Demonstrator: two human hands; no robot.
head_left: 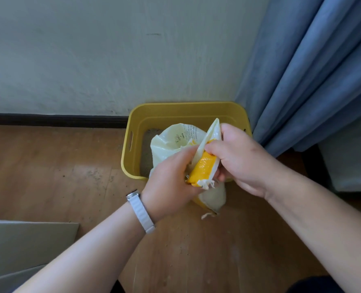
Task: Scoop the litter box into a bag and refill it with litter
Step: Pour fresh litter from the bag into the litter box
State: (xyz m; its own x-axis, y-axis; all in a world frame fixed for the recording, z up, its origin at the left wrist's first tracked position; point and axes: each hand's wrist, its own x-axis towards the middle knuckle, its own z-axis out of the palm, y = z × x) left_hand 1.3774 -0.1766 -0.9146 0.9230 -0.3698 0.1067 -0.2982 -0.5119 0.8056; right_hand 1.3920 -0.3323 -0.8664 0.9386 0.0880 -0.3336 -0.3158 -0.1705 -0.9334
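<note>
The litter bag [203,166] is held up at the near edge of the yellow litter box [175,107], which is set on the floor [48,166] against the wall [90,60]. The bag's folded top is gripped by the left hand [171,176], fingers curled round it, and pinched by the right hand [238,157] between thumb and fingers.

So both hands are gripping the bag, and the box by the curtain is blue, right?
Not quite. The head view shows the box by the curtain is yellow, not blue. The left hand and right hand do both grip the bag.
</note>
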